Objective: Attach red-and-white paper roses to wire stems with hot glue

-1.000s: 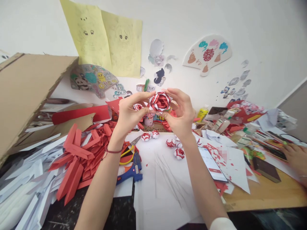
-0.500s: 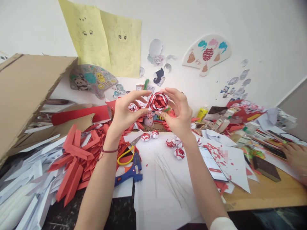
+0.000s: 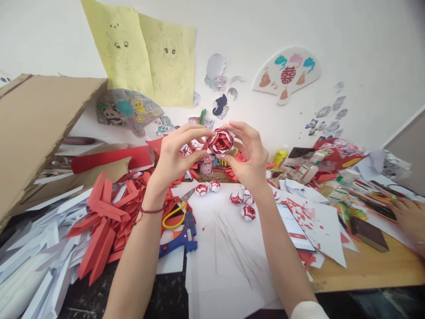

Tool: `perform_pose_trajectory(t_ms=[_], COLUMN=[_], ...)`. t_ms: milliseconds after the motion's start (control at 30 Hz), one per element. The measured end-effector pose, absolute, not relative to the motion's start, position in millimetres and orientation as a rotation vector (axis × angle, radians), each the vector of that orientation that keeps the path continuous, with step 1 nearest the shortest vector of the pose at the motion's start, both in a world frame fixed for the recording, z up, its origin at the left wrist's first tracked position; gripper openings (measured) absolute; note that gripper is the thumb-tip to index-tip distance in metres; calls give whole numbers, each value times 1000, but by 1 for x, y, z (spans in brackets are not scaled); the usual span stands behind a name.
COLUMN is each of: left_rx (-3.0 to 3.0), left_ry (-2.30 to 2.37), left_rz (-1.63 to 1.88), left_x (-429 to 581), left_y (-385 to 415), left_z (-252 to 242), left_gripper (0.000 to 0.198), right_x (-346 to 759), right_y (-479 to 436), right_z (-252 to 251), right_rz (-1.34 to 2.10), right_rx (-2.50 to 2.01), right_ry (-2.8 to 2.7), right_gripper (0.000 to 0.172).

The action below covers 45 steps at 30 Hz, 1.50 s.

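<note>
A red and white paper flower [image 3: 220, 141] is held up above the desk, its folded petals facing me. My left hand [image 3: 182, 153] grips its left side between thumb and fingers. On the opposite side, my right hand [image 3: 247, 153] has its thumb under the flower and its fingers at the upper right edge. Below on white paper [image 3: 212, 266] lie smaller red and white flowers [image 3: 247, 212] and several thin wires [image 3: 234, 248]. A blue glue gun [image 3: 181, 241] and yellow-handled scissors [image 3: 174, 217] rest by my left forearm.
Folded red paper strips [image 3: 102, 221] and white strips [image 3: 40, 252] heap up at left, near a cardboard box [image 3: 46, 119]. At right lie a phone [image 3: 295, 228], bottles [image 3: 308, 168] and a dark brown block [image 3: 369, 233]. Another person's hand [image 3: 408, 217] rests at the far right.
Both hands and the flower have shifted very slightly to the right. The left fingertips have slid a little across the flower's upper left edge.
</note>
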State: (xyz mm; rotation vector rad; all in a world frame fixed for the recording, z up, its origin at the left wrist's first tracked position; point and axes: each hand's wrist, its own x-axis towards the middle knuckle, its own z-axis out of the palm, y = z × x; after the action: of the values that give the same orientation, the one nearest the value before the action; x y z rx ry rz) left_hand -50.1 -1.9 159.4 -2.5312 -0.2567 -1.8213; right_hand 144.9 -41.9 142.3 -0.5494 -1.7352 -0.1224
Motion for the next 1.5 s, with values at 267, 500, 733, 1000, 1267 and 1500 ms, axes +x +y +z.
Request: perform_pose_trajectory(t_ms=[267,500,733,1000,1267,1500], left_rx=[-2529,-2573,-2586,-2537,-2425,-2306], left_ry=[-270,-304,-362,-300,-272,-232], left_rz=[-1826,-1878,-1839,-1903,-1969,-1954], left_x=[-50,-53,-52,-53,-49,-41], left_y=[-2,6,7,9,8,5], left_z=[159,156,153,152,154,155], left_gripper=[30,57,43,37,20,4], right_x=[145,146,146,152,149,149], right_y=[-42,-44,-44,-46,-38,-34], right_z=[142,144,145,145,140,137], right_rz=[-111,-157,-143,-40,-125,-189], right_rx=[-537,-609,-621,-603,-550,-543], right_ry=[-1735,-1751,-1778,-1769,-1687,-1619], right_gripper=[62,64,62,64,50,40])
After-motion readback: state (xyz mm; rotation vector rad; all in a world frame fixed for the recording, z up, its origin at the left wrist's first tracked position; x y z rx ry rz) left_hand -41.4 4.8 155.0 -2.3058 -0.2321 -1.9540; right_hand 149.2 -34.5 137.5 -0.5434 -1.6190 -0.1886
